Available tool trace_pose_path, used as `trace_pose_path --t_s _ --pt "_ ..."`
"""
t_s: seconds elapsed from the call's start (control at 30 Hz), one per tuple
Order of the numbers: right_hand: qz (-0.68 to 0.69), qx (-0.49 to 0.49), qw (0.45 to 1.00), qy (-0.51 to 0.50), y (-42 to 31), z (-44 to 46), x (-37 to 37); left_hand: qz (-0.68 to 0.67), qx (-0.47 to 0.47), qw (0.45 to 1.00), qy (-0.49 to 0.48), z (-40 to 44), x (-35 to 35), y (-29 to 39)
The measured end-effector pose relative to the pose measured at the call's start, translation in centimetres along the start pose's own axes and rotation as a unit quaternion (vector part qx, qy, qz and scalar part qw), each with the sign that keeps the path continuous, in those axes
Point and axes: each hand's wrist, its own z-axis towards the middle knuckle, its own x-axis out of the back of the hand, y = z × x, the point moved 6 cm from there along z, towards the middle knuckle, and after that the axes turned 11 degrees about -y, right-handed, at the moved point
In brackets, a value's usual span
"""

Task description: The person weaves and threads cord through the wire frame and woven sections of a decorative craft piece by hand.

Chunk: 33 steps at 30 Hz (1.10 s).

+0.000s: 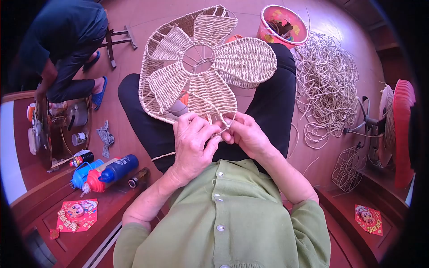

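A woven basket [208, 91] with a flower-shaped face of several petals around a round hole rests across my lap. Its pale cord is wound over a wire frame. At the lower edge of the nearest petal, my left hand [195, 138] is closed, fingers pinched near the rim. Beside it my right hand [243, 133] pinches the cord [223, 117], which loops up over the petal. Both hands almost meet there, and the fingertips partly hide the cord. A loose length of cord trails out to the left below my left hand.
A large heap of loose cord [326, 85] lies on the floor at right, below a pink bucket [286, 24]. Several bottles, among them a blue one [118, 168], are at left. Another person [67, 44] sits at upper left. A wire frame [348, 167] stands at right.
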Motion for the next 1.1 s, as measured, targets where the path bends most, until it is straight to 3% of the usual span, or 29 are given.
trace_pose_path --t_s 0.07,0.17,0.23,0.3,0.37,0.43,0.5,0.53,0.6,0.63,0.73,0.77,0.8,0.83,0.9,0.97,1.1 --pt "0.107 -0.011 0.993 -0.043 1.0 0.0 0.3 -0.008 0.002 1.000 0.001 -0.1 0.2 -0.1" --pt "0.100 -0.063 0.993 -0.030 1.4 -3.2 0.1 -0.016 0.002 1.000 0.011 0.0 0.1 0.0" --pt "0.019 -0.053 0.998 0.007 0.1 -5.6 -1.0 -0.019 0.000 1.000 0.024 0.1 -0.3 -0.2" --pt "-0.166 0.072 0.984 -0.010 -3.2 -6.2 -2.8 -0.028 -0.014 0.998 0.058 -0.5 -0.5 -0.4" --pt "-0.402 0.170 0.899 -0.026 -6.6 -4.6 -4.6 -0.019 -0.030 0.997 0.073 -0.5 -0.5 -0.3" --pt "-0.517 0.330 0.790 0.032 -8.9 -2.1 -5.7 -0.053 -0.031 0.991 0.117 -0.9 -0.5 -1.2" --pt "-0.602 0.328 0.725 0.066 -9.5 0.3 -5.5 -0.052 -0.017 0.989 0.141 -0.7 -0.2 -0.9" --pt "-0.600 0.330 0.726 0.066 -9.5 0.7 -5.2 -0.041 -0.021 0.988 0.146 -0.7 -0.2 -0.7" --pt "-0.656 0.371 0.648 0.109 -9.7 0.7 -5.0 -0.015 -0.037 0.989 0.145 -0.7 -0.6 -0.7" --pt "-0.656 0.368 0.650 0.106 -9.3 0.2 -4.5 -0.016 -0.032 0.989 0.144 -0.7 -0.8 -0.5" --pt "-0.486 0.153 0.845 0.163 -5.8 -1.9 0.4 0.001 0.000 0.993 0.116 -0.5 -0.7 -0.2" --pt "-0.486 0.148 0.846 0.162 -5.2 -2.1 0.1 -0.002 0.011 0.995 0.098 -0.4 -0.6 -0.1" --pt "-0.291 0.060 0.946 0.127 -3.0 -1.7 0.4 -0.006 0.019 0.997 0.079 -0.3 -0.5 0.1" --pt "-0.079 -0.028 0.993 0.088 -0.7 -1.6 0.1 -0.011 0.023 0.998 0.058 -0.2 -0.6 0.1" --pt "-0.019 -0.042 0.998 0.051 0.9 -0.7 0.6 -0.007 0.013 0.999 0.050 -0.3 -0.7 0.0" --pt "0.161 -0.005 0.986 -0.045 0.7 -0.3 0.2 -0.011 0.016 0.999 0.042 -0.3 -0.3 0.1" --pt "0.131 -0.014 0.991 -0.028 -0.2 -2.1 -0.2 -0.011 0.017 0.999 0.039 0.0 -0.7 0.0"
